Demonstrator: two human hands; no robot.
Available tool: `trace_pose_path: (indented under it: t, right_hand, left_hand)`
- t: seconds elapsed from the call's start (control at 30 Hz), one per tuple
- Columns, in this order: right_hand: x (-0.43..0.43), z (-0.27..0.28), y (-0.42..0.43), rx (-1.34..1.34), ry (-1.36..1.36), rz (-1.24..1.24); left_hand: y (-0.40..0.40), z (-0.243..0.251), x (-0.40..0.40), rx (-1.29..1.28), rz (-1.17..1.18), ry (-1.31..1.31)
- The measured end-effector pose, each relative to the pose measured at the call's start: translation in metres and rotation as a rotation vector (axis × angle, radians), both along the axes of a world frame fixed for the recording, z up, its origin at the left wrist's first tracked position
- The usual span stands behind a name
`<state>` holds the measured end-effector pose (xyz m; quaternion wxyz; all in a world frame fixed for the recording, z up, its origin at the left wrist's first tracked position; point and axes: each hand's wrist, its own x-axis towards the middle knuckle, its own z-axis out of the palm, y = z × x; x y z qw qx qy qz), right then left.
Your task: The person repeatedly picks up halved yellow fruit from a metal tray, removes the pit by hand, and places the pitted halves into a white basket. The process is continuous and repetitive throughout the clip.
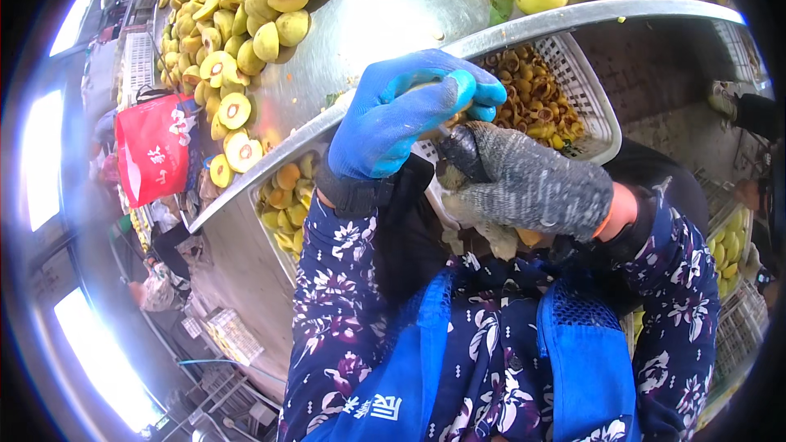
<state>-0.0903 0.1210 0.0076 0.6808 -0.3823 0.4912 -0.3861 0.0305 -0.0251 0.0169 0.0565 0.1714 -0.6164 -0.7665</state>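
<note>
My left hand [405, 113], in a blue coated glove, is curled around a yellowish piece of fruit [457, 118], mostly hidden by the fingers. Just below it, my right hand [528, 181], in a grey knitted glove with dark fingertips, grips a small tool [443, 130]; only a bit of its thin metal end shows, against the fruit. Both hands are over the near edge of a metal table [362, 18]. Halved yellow-green stone fruits [242, 150], some with brown stone cavities, are heaped on the table.
A white plastic basket [605, 110] of brown-yellow fruit scraps [531, 95] stands below the table edge. Another crate holds yellow fruit [285, 202] at lower left. A red bag [153, 150] is at the table's left side. People are at far left and right.
</note>
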Motion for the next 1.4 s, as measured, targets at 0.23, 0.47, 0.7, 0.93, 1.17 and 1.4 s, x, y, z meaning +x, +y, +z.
trace_pose_path:
  t: [0.23,0.47,0.7,0.93,1.17,1.4]
  right_hand:
    - [-0.008,0.009,0.001,0.225,-0.69,0.058]
    - [0.011,-0.008,-0.005,-0.579,0.558,-0.262]
    - [0.008,-0.038,0.012,-0.247,1.288,0.388]
    - [-0.005,-0.038,0.016,-0.202,1.294,0.338]
    - [-0.007,-0.033,0.016,-0.247,1.124,0.263]
    - [-0.021,-0.03,0.023,-0.458,1.058,0.048]
  left_hand:
    - [0.019,0.001,-0.006,0.164,0.228,0.099]
    - [0.016,-0.004,-0.001,0.154,0.363,0.099]
    - [0.011,0.007,0.131,-0.614,0.634,-0.114]
    - [-0.028,0.032,0.182,-1.139,0.517,-0.592]
    - [-0.088,-0.007,-0.07,-1.169,0.176,-0.279]
    - [-0.094,-0.044,-0.138,-1.044,0.017,-0.294]
